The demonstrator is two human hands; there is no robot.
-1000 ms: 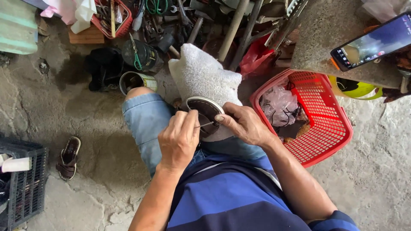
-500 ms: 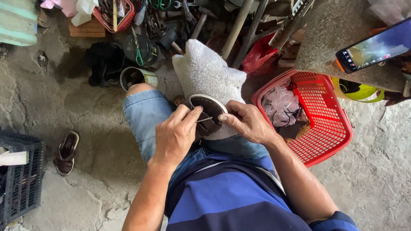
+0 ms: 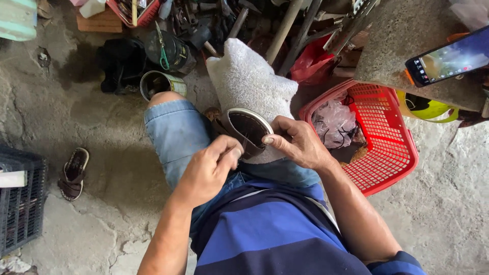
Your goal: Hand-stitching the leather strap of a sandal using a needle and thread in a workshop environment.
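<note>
Compared with a moment ago, the left hand (image 3: 211,170) has drawn back from the dark shoe (image 3: 248,131) on the white cloth (image 3: 249,81) over the lap, fingers pinched together, suggesting a stitch pulled through, while the right hand (image 3: 298,142) grips the shoe's rim.

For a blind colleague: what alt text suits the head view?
Seated person's right hand grips a dark, white-rimmed shoe sole on a white towel over the knee; left hand pinches beside it. Red plastic basket to the right.
</note>
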